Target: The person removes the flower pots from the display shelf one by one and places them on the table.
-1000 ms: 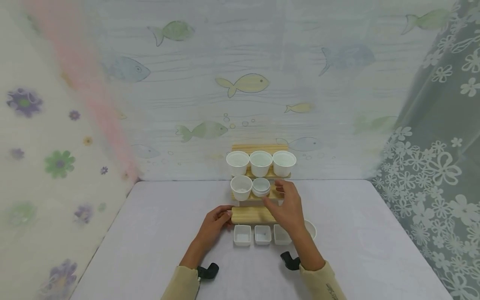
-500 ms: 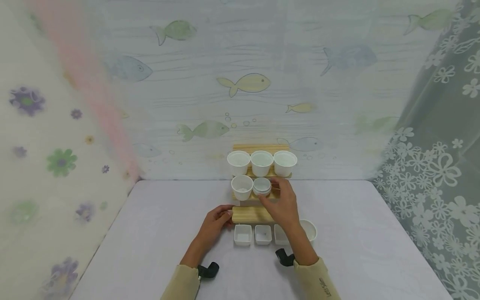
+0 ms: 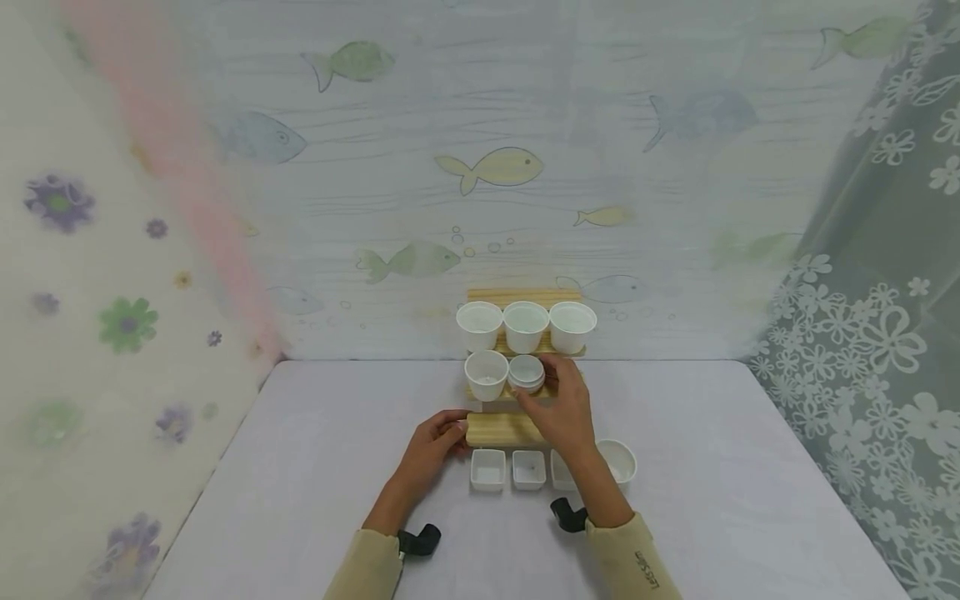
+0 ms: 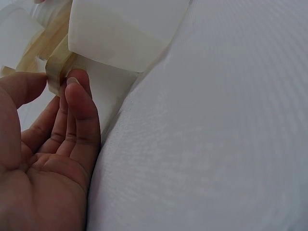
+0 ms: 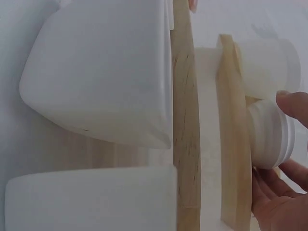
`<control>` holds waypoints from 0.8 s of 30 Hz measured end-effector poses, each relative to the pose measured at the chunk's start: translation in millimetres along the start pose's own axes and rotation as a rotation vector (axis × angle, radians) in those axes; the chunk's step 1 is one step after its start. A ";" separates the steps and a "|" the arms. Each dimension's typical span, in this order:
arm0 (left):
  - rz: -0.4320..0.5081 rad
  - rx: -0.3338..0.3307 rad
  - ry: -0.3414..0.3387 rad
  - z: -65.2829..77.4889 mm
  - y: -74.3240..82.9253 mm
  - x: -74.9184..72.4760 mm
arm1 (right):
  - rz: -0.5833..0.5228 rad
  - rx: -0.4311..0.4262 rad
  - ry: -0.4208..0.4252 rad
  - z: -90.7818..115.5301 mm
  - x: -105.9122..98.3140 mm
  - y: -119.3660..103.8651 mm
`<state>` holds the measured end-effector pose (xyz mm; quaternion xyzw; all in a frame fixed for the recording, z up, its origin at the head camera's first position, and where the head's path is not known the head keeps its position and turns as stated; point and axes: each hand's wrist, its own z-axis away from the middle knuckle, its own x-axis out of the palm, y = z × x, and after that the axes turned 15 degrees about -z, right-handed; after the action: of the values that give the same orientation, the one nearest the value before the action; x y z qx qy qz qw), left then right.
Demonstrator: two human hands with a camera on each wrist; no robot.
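A stepped wooden rack [image 3: 504, 430] stands at the table's far side. Its top step carries three white cups [image 3: 526, 325]. The middle step has one white cup [image 3: 486, 375] and a short small white cup [image 3: 527, 372]. My right hand [image 3: 558, 410] reaches over the lowest step and pinches the small cup [image 5: 272, 139] between thumb and fingers [image 5: 276, 195]. My left hand [image 3: 435, 446] grips the left end of the lowest step; its fingertips [image 4: 74, 91] lie against the wood [image 4: 57, 63].
Three square white dishes [image 3: 488, 468] sit in a row in front of the rack, the right one partly hidden by my right wrist. A round white bowl [image 3: 622, 461] lies to their right. Patterned curtains close in the table on three sides.
My right hand has drawn in to the left and its fingers have closed round the small cup. The left hand has stayed at the step's end.
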<state>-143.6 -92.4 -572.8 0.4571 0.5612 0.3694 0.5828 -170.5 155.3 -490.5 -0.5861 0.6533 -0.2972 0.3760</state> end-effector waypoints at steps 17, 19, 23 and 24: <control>-0.006 0.014 -0.015 -1.5 -1.5 0.3 | 0.009 -0.002 0.005 -0.6 -0.2 5.0; -0.006 0.014 -0.012 -1.2 -1.3 0.2 | 0.013 0.002 0.003 -0.5 -0.8 4.5; -0.012 0.016 -0.007 -0.2 -1.4 -0.6 | 0.036 0.015 0.000 0.2 -2.5 2.8; -0.012 0.014 -0.005 0.0 -1.5 -0.7 | 0.041 0.020 -0.001 0.5 -3.0 2.1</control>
<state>-143.9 -93.5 -573.9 0.4586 0.5651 0.3607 0.5833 -171.2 158.6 -492.1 -0.5689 0.6622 -0.2954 0.3881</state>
